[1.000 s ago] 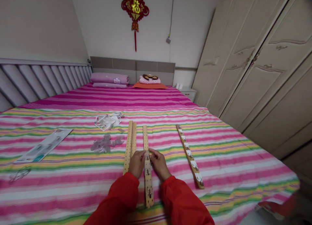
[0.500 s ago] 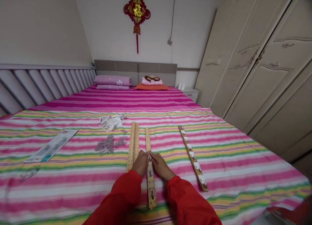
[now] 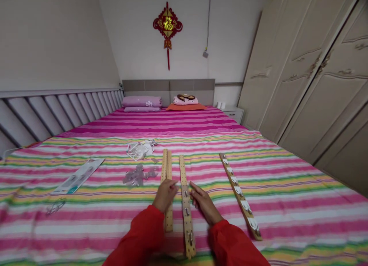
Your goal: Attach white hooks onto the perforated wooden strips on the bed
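Observation:
A narrow wooden strip with rows of holes point(image 3: 183, 174) lies lengthwise on the bed between my hands. Several small metal hooks point(image 3: 186, 212) sit along its near half. My left hand point(image 3: 166, 195) is over two bare perforated strips point(image 3: 169, 220) left of it, index finger stretched out and the others partly curled. Just right of the hooked strip is my right hand point(image 3: 204, 202), with its index finger pointing toward the strip and the other fingers bent. Nothing shows in either hand. Further right lies another strip point(image 3: 232, 177) carrying several white-backed hooks.
Clear plastic pieces point(image 3: 138, 176) and a pile of white and clear packaging point(image 3: 140, 149) lie to the left. Beyond them are a flat hook package point(image 3: 79, 175) and a thin looped item point(image 3: 56, 206). Folded bedding point(image 3: 142, 101) is by the headboard.
Both hands have come away from the hooked strip and moved apart to its two sides. A hook they were around now shows on the strip. The view has shifted slightly.

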A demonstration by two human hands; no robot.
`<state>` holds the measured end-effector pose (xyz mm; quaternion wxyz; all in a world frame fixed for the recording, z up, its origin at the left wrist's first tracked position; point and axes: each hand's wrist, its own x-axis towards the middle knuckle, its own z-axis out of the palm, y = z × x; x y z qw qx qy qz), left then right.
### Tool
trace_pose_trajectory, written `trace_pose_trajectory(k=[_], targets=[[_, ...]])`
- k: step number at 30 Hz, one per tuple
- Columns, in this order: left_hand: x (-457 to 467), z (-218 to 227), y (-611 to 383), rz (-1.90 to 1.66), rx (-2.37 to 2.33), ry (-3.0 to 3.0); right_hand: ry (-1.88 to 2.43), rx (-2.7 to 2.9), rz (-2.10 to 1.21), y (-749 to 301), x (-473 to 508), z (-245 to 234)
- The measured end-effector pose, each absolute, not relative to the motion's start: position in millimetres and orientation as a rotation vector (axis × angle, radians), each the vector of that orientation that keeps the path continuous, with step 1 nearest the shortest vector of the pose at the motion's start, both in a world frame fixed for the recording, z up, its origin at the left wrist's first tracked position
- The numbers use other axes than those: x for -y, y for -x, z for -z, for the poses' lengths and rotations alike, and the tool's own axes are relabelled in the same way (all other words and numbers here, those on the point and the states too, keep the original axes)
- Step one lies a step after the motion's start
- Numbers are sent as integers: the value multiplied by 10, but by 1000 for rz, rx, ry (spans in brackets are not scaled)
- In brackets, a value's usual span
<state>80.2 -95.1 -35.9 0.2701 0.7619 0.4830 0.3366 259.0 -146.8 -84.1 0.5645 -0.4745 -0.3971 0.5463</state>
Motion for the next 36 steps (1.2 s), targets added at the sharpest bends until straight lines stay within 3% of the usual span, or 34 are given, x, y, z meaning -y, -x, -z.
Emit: trace_pose_trajectory(k=[5, 10, 14, 18, 25, 30, 36], targets=[[566, 241, -296, -1009, -1727, -2263, 1089, 791, -1292, -2559, 1467, 820], [430, 259, -84, -739, -1996, -2326, 1075, 778, -1280, -2547, 1473, 794], [449, 229, -118, -538, -2095, -2377, 1073, 790, -1268, -2544, 1469, 791], [467, 161, -104, -620, -2104, -2315, 1070, 785, -1264, -2542, 1460, 804], [522, 145, 8, -1301, -1741, -1522, 1046, 789, -1260, -2540, 1462, 814], [793, 39, -112, -1353, -1292, -661, 1032, 792, -1258, -2540, 1475, 787], [1127, -61, -290, -1292, -1085, -523, 1038, 772, -1249, -2540, 1475, 791]])
